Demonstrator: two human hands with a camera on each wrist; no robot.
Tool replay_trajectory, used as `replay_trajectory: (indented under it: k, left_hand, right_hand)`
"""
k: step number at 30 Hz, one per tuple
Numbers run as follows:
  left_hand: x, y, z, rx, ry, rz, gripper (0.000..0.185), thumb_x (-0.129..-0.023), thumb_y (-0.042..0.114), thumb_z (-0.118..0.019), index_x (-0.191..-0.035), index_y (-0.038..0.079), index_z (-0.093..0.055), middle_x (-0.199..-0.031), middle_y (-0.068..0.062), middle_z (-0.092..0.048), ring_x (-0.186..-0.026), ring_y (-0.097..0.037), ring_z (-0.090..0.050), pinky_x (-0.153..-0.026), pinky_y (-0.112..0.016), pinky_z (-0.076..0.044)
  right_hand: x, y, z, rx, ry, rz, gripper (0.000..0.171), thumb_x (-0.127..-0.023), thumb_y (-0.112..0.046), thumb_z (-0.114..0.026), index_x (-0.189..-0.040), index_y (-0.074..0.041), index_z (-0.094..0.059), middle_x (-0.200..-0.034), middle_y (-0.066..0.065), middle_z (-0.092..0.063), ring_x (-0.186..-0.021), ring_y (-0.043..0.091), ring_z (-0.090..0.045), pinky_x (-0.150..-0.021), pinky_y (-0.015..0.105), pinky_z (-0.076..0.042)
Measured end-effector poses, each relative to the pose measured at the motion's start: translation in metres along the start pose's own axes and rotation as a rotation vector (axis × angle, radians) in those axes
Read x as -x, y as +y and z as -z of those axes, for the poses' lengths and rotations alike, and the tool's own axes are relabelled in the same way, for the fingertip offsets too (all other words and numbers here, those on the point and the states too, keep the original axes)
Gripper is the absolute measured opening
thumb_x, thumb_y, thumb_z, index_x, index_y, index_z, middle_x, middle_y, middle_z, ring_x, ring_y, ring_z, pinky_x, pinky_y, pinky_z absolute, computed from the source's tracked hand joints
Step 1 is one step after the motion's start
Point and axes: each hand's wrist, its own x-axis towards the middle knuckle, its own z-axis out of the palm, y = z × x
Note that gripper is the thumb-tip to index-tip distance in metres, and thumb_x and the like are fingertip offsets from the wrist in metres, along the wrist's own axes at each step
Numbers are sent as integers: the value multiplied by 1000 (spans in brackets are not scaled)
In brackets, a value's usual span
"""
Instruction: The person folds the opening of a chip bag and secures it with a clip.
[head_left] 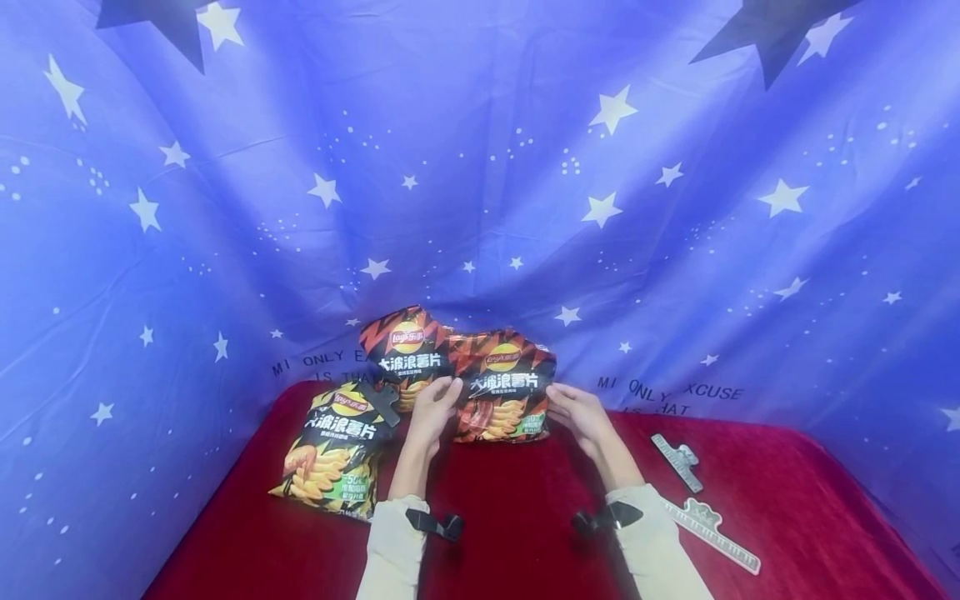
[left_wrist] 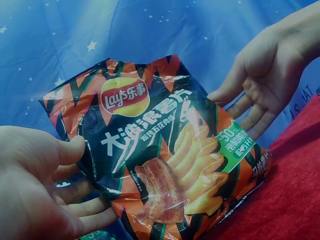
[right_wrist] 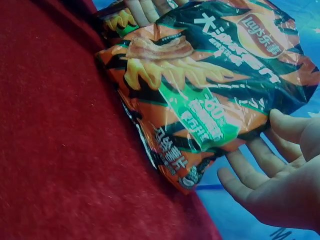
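An orange-and-black bag of potato chips (head_left: 504, 385) stands between both hands, its printed front facing me. My left hand (head_left: 433, 410) holds its left edge, the thumb in front and the fingers behind. The right hand (head_left: 583, 417) grips the opposite edge in the same way. In the left wrist view, the bag (left_wrist: 160, 150) appears tilted, with the thumb of the left hand (left_wrist: 35, 185) on its side. The right wrist view shows the bag's lower edge close to the red cloth, and the right hand (right_wrist: 280, 175) at its side.
Behind and left stands another orange chip bag (head_left: 405, 354). A yellow-and-black chip bag (head_left: 330, 458) lies front left with a dark clip (head_left: 386, 404) at its top corner. Two pale sealing clips (head_left: 677, 462) lie right on the red cloth (head_left: 510, 533). A blue starry curtain (head_left: 480, 167) hangs behind.
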Motion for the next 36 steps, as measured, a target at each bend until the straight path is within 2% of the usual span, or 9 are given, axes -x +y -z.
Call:
replay_trajectory:
  k: [3, 9, 16, 21, 24, 27, 29, 31, 36]
  left_hand:
    - [2, 5, 0, -4, -10, -41, 42, -104, 21, -59, -131, -12, -58, -130, -31, -61, -121, -37, -61, -102, -54, -53]
    - [10, 20, 5, -17, -81, -121, 40, -103, 18, -60, -130, -12, -58, -126, -31, -63, -106, -32, -69, -94, -50, -59]
    - [16, 36, 16, -3, -242, -158, 22, -102, 11, -60, -104, -11, -62, -94, -8, -64, -86, -14, -66, -87, -43, -62]
    - [22, 44, 25, -29, -404, -163, 16, -103, 11, -59, -92, -1, -57, -86, -2, -54, -83, -14, -60, -84, -43, -63]
    - [24, 45, 30, -48, -493, -140, 17, -103, 11, -58, -98, -6, -55, -92, -8, -51, -88, -15, -60, -88, -46, -61]
    - [26, 44, 35, -86, -543, -90, 36, -103, 13, -59, -124, -15, -52, -121, -26, -53, -100, -22, -67, -97, -49, -57]
    - [27, 43, 38, -111, -566, -47, 55, -103, 16, -59, -142, -18, -40, -144, -36, -41, -111, -29, -68, -101, -49, -54]
    - [28, 43, 39, -119, -589, -12, 66, -103, 16, -59, -150, -17, -28, -155, -39, -29, -117, -32, -66, -103, -49, -53]
    - [25, 38, 37, -85, -700, -6, 47, -105, 11, -55, -141, -15, -42, -136, -35, -50, -112, -21, -64, -100, -49, -56]
  right_hand:
    - [5, -6, 5, 25, -11, 31, 51, -101, -17, -63, -142, 10, -49, -108, -2, -74, -95, 6, -70, -103, 36, -54]
    - [20, -23, 18, 104, -37, 139, 43, -98, -13, -67, -132, 12, -58, -103, -6, -74, -92, 6, -72, -91, 25, -58]
    - [43, -48, 36, 320, -128, 263, 35, -93, -13, -73, -120, 9, -69, -102, -6, -76, -94, 7, -71, -93, 38, -58]
    - [58, -60, 46, 446, -213, 297, 31, -90, -14, -76, -113, 7, -73, -97, -3, -77, -94, 10, -68, -89, 38, -56]
    - [66, -63, 50, 481, -268, 318, 25, -90, -12, -76, -108, 6, -75, -92, -3, -78, -89, 11, -68, -84, 35, -57]
    - [71, -65, 53, 504, -325, 325, 20, -90, -12, -76, -104, 3, -77, -90, -2, -78, -87, 11, -68, -81, 34, -56]
    - [73, -65, 54, 517, -352, 316, 18, -91, -13, -75, -102, 1, -78, -90, -1, -78, -86, 12, -67, -80, 33, -56]
    - [74, -64, 55, 532, -374, 306, 18, -91, -15, -75, -101, 0, -78, -91, 2, -79, -86, 14, -67, -80, 33, -55]
    - [75, -60, 55, 583, -383, 278, 16, -92, -18, -75, -96, -4, -79, -87, 7, -77, -80, 13, -63, -75, 29, -53]
